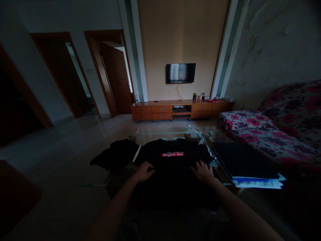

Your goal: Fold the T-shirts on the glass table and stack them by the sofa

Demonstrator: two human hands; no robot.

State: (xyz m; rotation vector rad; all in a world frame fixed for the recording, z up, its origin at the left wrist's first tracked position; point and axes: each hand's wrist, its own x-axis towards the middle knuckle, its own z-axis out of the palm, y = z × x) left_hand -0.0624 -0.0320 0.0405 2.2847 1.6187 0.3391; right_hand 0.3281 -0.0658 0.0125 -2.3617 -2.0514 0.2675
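Dim room, head view. We have a black shirt [173, 160] spread front-up on a glass table [160, 135], red label reading "Remain free" across the chest, collar toward 12 o'clock.

Left hand [144, 171] rests on the shirt at about 8 o'clock from the label; fingers look curled in, perhaps pinching cloth, but the light is too poor for us to tell whether it grips. Right hand [202, 171] lies flat at 4 o'clock from the label, fingers spread and open, pressing the fabric, holding nothing.

A dark heap of cloth [114, 157] sits at 9 o'clock, touching the shirt's sleeve edge. At 3 o'clock a dark folder on a stack of papers [255, 182], just beside the shirt. Sofa [276, 124] beyond at 2 o'clock; TV [180, 72] at 12.

Our judgement: we are smoothing the shirt. To do it well we keep both palms flat and sweep outward from the centre line toward 9 and 3, evenly, so the label stays centred. Watch the near hem, which hangs off the table edge in shadow; drag could pull the whole shirt toward us. Keep the sleeve clear of the heap.
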